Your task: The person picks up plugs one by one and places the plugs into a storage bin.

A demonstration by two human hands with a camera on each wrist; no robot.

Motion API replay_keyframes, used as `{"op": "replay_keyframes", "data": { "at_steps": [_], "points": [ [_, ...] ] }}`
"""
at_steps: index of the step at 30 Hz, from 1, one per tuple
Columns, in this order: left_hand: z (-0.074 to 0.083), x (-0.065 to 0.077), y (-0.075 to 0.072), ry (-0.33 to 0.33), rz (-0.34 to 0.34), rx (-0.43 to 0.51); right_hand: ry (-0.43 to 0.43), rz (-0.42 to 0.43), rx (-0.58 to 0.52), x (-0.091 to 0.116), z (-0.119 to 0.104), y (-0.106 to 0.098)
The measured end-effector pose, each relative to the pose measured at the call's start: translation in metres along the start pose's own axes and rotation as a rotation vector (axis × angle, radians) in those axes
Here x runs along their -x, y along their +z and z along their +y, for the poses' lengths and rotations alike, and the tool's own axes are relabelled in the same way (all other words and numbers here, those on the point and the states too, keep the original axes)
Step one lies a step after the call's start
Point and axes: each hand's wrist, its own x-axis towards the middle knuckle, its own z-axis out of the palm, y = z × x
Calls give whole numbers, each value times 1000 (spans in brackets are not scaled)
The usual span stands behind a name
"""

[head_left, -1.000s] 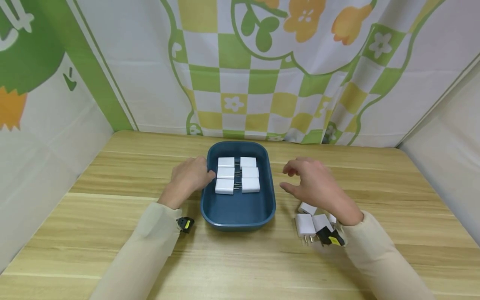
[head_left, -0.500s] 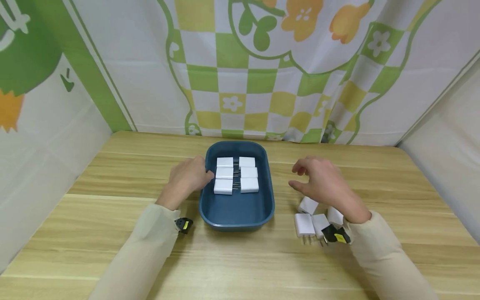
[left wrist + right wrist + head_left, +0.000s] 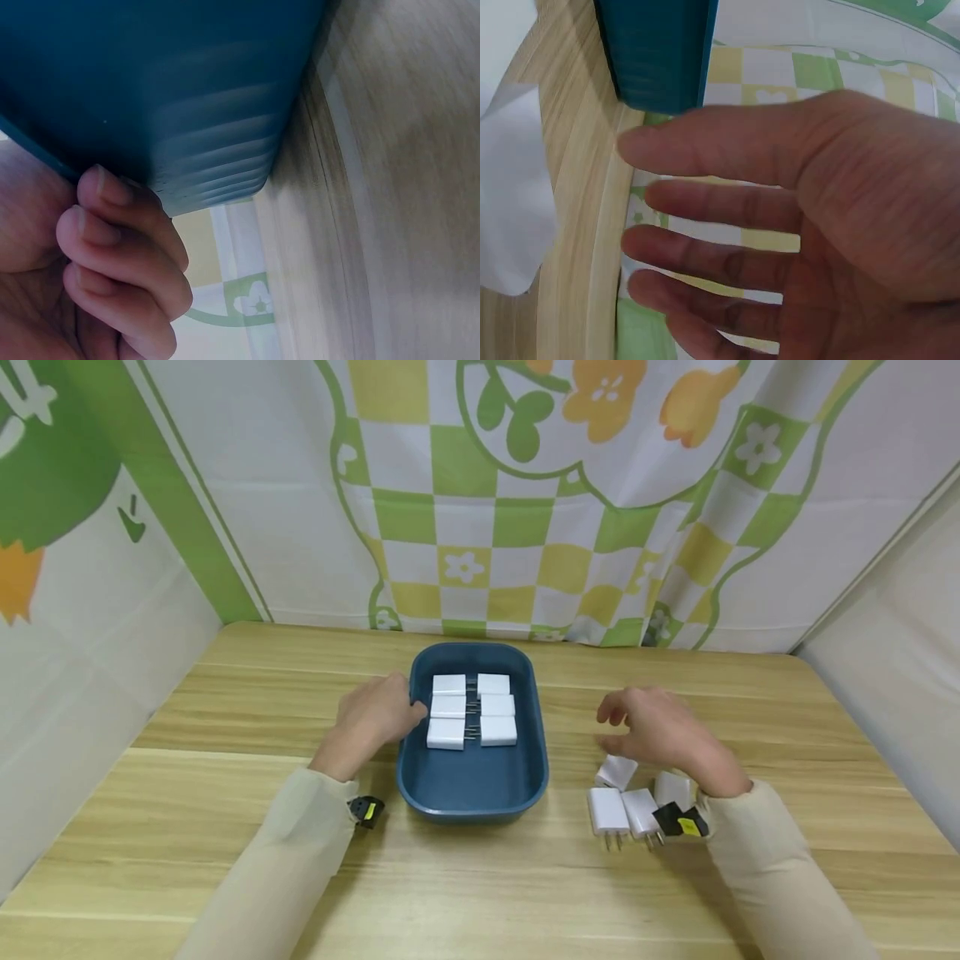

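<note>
Although the head view covered the whole wooden table [image 3: 480,877], the right wrist and its black-and-yellow wrist camera [image 3: 681,822] partly covered the loose pile of white plug-in chargers [image 3: 626,797] — exact count there couldn't be told. The left wrist view was filled by the outer wall of the dark blue rounded plastic tray [image 3: 187,97], so its contents were hidden from that side; the right wrist view was blurred near the white shapes at its left edge.

Left hand [image 3: 375,718] lay against the tray's left rim [image 3: 411,727], fingers [image 3: 127,232] curled round the edge, gripping it. Right hand [image 3: 663,731] hovered palm down above the table, fingers [image 3: 720,206] spread and relaxed, holding nothing.

Six white chargers [image 3: 472,708] sat in two neat columns in the far half of the tray, prongs facing inward — just beside the left hand. The loose pile lay on the table right of the tray, under and just behind the right hand, not touching it as far as could be seen.
</note>
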Motion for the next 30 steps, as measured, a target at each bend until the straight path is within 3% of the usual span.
{"op": "replay_keyframes", "data": {
  "at_steps": [11, 30],
  "points": [
    [1, 1, -1, 8, 4, -4, -117, -210, -16, 0, 9, 0],
    [3, 0, 1, 22, 15, 29, -144, -275, -4, -1, 13, 5]
  ]
}}
